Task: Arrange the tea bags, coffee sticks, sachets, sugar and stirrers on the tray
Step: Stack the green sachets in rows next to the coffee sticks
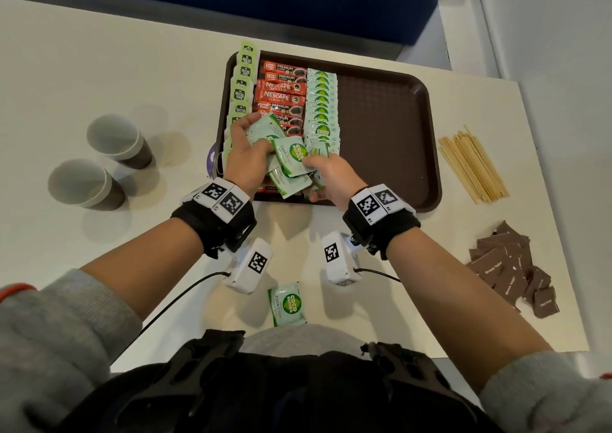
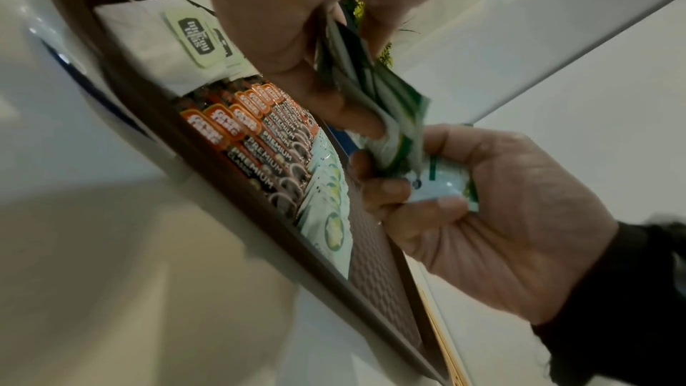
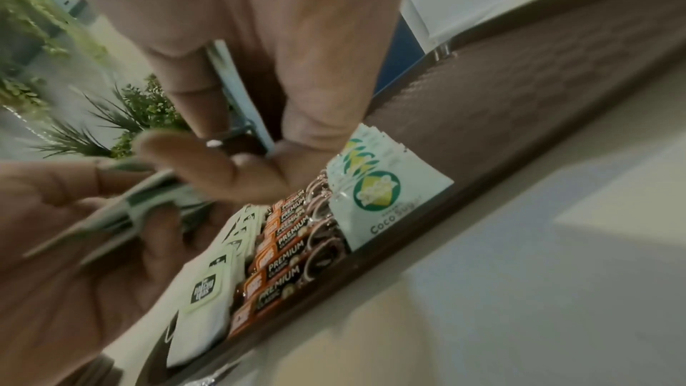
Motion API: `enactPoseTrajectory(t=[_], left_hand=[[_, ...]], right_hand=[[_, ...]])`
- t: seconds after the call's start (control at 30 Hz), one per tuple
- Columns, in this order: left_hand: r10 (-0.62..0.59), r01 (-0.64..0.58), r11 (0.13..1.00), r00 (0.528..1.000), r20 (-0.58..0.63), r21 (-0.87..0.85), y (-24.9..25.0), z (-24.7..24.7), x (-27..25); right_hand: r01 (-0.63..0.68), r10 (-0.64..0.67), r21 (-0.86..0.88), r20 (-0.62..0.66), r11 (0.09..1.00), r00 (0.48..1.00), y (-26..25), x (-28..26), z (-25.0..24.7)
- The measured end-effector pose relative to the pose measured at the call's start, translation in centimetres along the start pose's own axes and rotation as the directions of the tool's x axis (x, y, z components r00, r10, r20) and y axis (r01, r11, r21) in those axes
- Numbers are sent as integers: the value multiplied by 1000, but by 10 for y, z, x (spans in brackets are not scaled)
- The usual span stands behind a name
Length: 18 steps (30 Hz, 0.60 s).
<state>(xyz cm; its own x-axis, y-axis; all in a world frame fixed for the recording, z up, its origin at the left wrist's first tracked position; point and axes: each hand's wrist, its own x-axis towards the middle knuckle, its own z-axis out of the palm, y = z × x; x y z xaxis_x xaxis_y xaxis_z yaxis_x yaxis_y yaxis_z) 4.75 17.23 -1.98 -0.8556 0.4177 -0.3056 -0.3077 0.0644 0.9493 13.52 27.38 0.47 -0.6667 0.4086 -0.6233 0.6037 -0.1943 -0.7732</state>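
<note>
Above the near left of the brown tray (image 1: pixel 390 141), both hands hold a loose bunch of green coco sugar sachets (image 1: pixel 291 157). My left hand (image 1: pixel 246 154) grips the bunch from the left, thumb on top. My right hand (image 1: pixel 331 177) curls its fingers round sachets at the bunch's right side, as the left wrist view shows: right hand (image 2: pixel 482 201), sachets (image 2: pixel 393 128). On the tray lie a column of tea bags (image 1: pixel 240 94), a column of red coffee sticks (image 1: pixel 283 94) and a row of coco sugar sachets (image 1: pixel 321 108). One more coco sugar sachet (image 1: pixel 286 303) lies on the table near my body.
Wooden stirrers (image 1: pixel 473 164) lie on the table right of the tray. A heap of brown sugar sachets (image 1: pixel 513 273) sits at the near right. Two paper cups (image 1: pixel 116 141) (image 1: pixel 84 184) stand to the left. The tray's right half is bare.
</note>
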Motion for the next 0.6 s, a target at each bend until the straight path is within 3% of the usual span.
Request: enactPoseTrajectory(t=[0.1, 0.23, 0.37, 0.6], left_hand=[[-64, 63, 996, 998, -14, -68, 0, 4, 0], [39, -43, 997, 997, 64, 62, -9, 2, -5], [38, -41, 996, 999, 37, 83, -15, 0, -9], [34, -48, 986, 996, 86, 162, -13, -21, -20]], right_hand=[[58, -60, -111, -9, 992, 998, 2, 2, 0], [120, -118, -204, 22, 972, 993, 1, -2, 2], [172, -163, -291, 54, 941, 985, 4, -3, 3], [227, -227, -575, 73, 786, 971, 31, -19, 2]])
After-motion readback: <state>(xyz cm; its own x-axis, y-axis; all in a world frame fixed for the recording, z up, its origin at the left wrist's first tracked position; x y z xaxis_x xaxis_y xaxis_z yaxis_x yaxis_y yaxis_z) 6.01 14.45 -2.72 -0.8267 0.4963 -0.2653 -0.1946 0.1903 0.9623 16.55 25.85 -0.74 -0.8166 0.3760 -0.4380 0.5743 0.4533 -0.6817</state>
